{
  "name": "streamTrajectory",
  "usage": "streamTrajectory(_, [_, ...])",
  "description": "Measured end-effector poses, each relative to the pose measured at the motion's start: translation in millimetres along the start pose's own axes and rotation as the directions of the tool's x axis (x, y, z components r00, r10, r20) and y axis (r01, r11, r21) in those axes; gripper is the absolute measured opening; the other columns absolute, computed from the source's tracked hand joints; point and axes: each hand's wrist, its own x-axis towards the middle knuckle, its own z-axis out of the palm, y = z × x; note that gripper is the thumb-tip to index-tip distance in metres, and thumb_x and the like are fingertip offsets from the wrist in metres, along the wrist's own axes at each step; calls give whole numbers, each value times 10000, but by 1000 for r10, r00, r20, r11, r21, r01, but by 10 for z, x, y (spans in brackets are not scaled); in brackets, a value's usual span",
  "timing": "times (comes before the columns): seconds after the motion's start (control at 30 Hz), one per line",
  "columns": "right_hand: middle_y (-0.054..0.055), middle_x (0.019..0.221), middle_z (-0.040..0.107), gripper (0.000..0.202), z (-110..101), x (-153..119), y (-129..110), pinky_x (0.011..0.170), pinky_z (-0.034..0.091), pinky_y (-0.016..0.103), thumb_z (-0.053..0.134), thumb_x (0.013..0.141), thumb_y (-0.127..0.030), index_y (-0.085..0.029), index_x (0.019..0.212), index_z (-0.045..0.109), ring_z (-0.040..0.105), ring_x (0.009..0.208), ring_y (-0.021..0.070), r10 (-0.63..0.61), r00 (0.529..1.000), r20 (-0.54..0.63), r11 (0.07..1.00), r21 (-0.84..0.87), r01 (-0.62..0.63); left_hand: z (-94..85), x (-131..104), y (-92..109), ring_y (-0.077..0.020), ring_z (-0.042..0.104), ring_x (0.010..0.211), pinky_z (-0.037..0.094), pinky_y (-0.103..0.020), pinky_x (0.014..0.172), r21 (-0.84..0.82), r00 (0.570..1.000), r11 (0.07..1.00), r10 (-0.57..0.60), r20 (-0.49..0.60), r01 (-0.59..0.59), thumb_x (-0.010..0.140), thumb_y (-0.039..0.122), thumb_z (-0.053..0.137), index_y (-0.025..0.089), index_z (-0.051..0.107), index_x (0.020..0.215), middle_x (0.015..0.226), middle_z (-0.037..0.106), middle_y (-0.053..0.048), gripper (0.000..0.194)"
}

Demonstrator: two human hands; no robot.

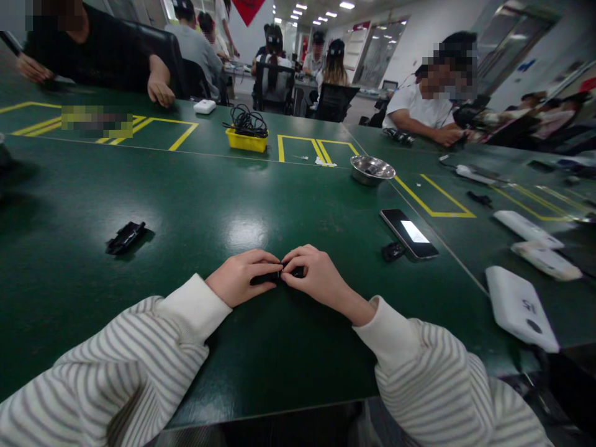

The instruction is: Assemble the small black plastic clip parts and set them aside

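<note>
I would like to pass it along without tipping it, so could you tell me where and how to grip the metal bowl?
I'd pinch the near rim of the metal bowl, coming from the wearer's side and slightly above. It stands upright, open side up, and its thin rim flares outward. Dark contents inside suggest keeping it level.

Ceiling lights [347, 5] burn white beyond my fingers [293, 279]; glare whitens the tabletop [242, 232] ahead; far edges smear.

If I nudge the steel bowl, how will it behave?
The metal bowl looks thin-walled, so probably light and quick to slide on the smooth tabletop. Its flared rim might let it tip if pushed high.
</note>
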Motion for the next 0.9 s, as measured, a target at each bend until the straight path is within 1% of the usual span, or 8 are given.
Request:
streamTrajectory(0.27, [21,834,635,65,-3,3,6,738,393,283,593,694,-204,-179,651,635,524,816,137,15,1000,0,1000,15,-15,4,-8,-11,-169,563,863,492,-286,736,4,1000,1000,5,6,-5,762,210,545,133,593,983,961,594,-96,239])
streamTrajectory(0.63, [15,817,644,60,-1,10,2,753,392,291,603,684,-196,-183,633,631,539,815,139,27,1000,1,999,40,-27,-11,-8,11,-175,563,858,490,-298,736,60,999,998,2,44,-4,780,232,519,151,584,998,969,592,-88,242])
streamTrajectory(0.73, [11,812,643,64,-21,17,22,727,394,268,601,688,-206,-181,637,629,542,811,131,21,1000,8,998,61,-22,-11,-7,9,-175,562,856,490,-297,734,66,999,998,5,49,-8,780,236,520,154,584,997,969,592,-85,240])
streamTrajectory(0.8, [10,798,638,83,-50,37,55,686,395,243,581,710,-224,-175,664,629,544,776,118,42,999,-31,997,68,-40,-10,-7,8,-176,561,862,489,-299,741,73,999,997,5,53,-9,779,236,524,150,582,998,976,591,-86,243])
streamTrajectory(0.9, [6,741,623,125,-87,91,145,618,379,222,536,750,-240,-169,747,639,523,666,97,104,983,-152,995,29,-100,-11,-8,9,-178,559,871,488,-299,745,80,998,997,5,55,-10,775,230,530,142,581,999,989,589,-92,246])
